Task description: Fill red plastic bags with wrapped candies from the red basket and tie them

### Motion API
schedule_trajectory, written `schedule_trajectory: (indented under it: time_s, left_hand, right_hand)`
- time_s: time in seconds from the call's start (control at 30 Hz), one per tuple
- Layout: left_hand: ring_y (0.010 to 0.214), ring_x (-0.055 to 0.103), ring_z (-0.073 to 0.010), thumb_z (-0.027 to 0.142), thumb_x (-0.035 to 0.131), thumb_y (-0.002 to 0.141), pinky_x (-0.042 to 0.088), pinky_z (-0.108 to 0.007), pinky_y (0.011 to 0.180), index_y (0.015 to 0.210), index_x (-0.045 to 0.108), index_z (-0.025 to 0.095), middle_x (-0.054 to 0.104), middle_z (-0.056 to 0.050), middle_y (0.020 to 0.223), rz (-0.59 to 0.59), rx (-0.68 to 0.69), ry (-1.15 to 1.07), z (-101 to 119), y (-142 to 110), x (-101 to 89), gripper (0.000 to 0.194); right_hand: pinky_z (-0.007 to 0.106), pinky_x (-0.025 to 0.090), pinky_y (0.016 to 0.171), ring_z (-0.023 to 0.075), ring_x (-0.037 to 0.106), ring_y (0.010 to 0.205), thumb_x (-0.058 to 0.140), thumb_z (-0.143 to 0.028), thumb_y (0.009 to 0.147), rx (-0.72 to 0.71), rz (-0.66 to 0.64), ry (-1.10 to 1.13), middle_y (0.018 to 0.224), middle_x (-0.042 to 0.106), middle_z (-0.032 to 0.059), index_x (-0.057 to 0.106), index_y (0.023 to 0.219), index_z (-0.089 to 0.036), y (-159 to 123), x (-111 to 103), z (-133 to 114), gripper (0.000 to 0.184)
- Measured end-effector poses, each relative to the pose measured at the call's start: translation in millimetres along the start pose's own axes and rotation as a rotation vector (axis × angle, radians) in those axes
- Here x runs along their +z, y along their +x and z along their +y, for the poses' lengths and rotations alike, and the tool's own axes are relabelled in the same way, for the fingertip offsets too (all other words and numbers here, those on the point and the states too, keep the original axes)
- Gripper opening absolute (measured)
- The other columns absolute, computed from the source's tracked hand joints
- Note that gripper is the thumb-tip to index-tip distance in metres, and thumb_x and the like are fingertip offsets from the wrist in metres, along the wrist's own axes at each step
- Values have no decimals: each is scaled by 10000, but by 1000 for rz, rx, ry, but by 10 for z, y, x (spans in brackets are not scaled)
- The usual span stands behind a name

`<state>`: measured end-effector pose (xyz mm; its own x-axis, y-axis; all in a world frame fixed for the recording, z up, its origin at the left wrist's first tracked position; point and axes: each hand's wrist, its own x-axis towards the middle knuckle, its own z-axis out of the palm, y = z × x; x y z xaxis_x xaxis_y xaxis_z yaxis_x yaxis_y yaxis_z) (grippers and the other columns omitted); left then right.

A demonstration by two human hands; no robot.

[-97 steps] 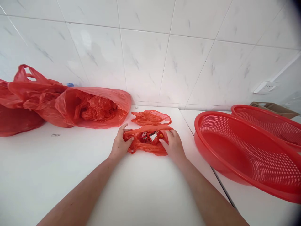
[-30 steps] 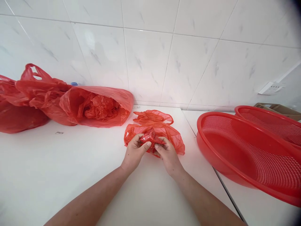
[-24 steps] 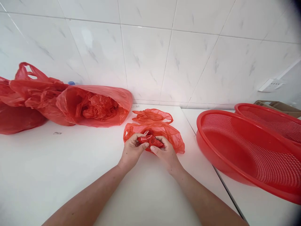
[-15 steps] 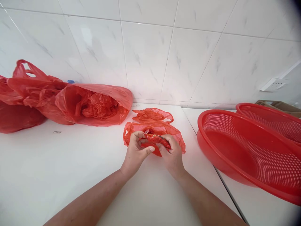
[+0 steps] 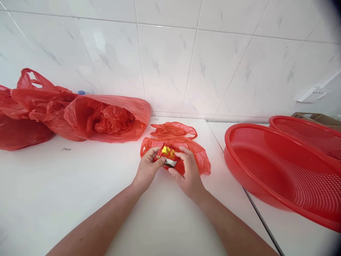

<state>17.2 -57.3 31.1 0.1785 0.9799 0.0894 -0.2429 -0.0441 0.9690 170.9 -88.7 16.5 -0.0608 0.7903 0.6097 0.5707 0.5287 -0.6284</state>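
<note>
A small shiny red packet (image 5: 167, 152) with gold print and a white-and-black patch is held above the white table. My left hand (image 5: 148, 166) pinches its left end between thumb and fingers. My right hand (image 5: 188, 170) is at the packet's right end, thumb and fingers apart; whether a fingertip touches the wrapper is unclear. Under the hands a thin red plastic bag (image 5: 198, 156) lies spread on the table, partly hidden by them. Just behind it rests another crumpled red plastic bag (image 5: 170, 130).
Large red plastic bags (image 5: 117, 119) stand along the tiled wall at left, one facing me with crumpled red plastic inside. Two red perforated baskets, the nearer basket (image 5: 263, 170) larger in view, occupy the right. A cardboard box (image 5: 319, 119) and wall socket (image 5: 314, 94) are beyond.
The packet has turned so its gold-printed face shows, and it has shifted slightly left. My right hand has loosened from it, its fingers spreading. My left thumb has come down onto the packet.
</note>
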Motion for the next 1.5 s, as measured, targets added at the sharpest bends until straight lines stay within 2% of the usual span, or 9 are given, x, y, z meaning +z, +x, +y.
schedule_trajectory:
  time_s: [0.1, 0.33, 0.43, 0.57, 0.63, 0.73, 0.87, 1.2, 1.5]
  left_hand:
    - [792, 633, -172, 291, 705, 693, 517, -326, 748, 1023, 574, 172, 668, -42, 940, 9, 8, 13, -8, 14, -24, 374]
    - [744, 626, -152, 264, 703, 695, 511, -300, 728, 935, 581, 169, 672, -26, 870, -53, 32, 65, -22, -14, -9, 285]
    - [825, 629, -170, 266, 709, 691, 506, -313, 765, 997, 555, 186, 668, -38, 946, -48, 28, 38, -23, -37, 20, 351]
    - [926, 613, -202, 263, 732, 670, 502, -343, 786, 1198, 438, 228, 596, -83, 1145, -122, 45, 6, -55, -71, 62, 606]
    - [954, 599, -214, 266, 737, 663, 498, -332, 780, 1160, 475, 206, 594, -89, 1135, -177, 39, 56, -79, -84, 75, 565]
    - [885, 604, -197, 307, 698, 706, 494, -290, 712, 1019, 560, 170, 639, -73, 1008, -202, -21, 118, -102, -94, 88, 368]
    - [775, 601, -158, 305, 672, 733, 480, -264, 667, 956, 590, 166, 659, -42, 893, -178, -65, 71, -90, -86, 91, 275]
    - [637, 553, -121, 322, 668, 726, 435, -225, 558, 871, 609, 138, 638, -28, 753, -215, -129, 81, 22, -64, 58, 241]
    - [597, 506, -105, 345, 661, 729, 409, -230, 536, 855, 592, 126, 596, -21, 720, -226, -142, 133, 47, -75, 24, 262]
  right_hand:
    - [416, 411, 966, 230, 452, 1178, 552, -319, 813, 134, 45, 73, 1241, 490, 103, 435, 1216, -212, 22, -30, 14, 433]
    - [289, 497, 698, 164, 607, 800, 498, -380, 846, 384, -192, 379, 910, 651, 28, 573, 1023, -202, 62, -82, -30, 262]
    - [273, 490, 654, 155, 594, 736, 523, -387, 827, 450, -142, 419, 826, 645, 15, 585, 914, -190, 84, -93, -46, 224]
    - [279, 514, 613, 161, 602, 708, 563, -422, 796, 568, -46, 523, 802, 643, 19, 580, 902, -192, 103, -92, -11, 254]
    - [294, 532, 605, 169, 606, 707, 585, -443, 778, 604, -26, 565, 794, 637, 22, 580, 890, -192, 101, -86, 4, 275]
    - [312, 548, 609, 174, 608, 712, 602, -457, 767, 618, -34, 611, 794, 628, 27, 576, 858, -191, 87, -77, -10, 283]
    - [295, 541, 579, 170, 601, 696, 584, -490, 776, 612, -67, 669, 764, 605, 14, 553, 804, -199, 70, -88, -43, 295]
    - [302, 495, 544, 183, 592, 633, 418, -618, 821, 671, -56, 760, 757, 640, 52, 600, 895, -182, 53, -76, 49, 478]
    - [281, 475, 592, 146, 559, 633, 509, -519, 817, 538, -133, 827, 757, 606, 22, 570, 845, -193, 56, -72, 16, 333]
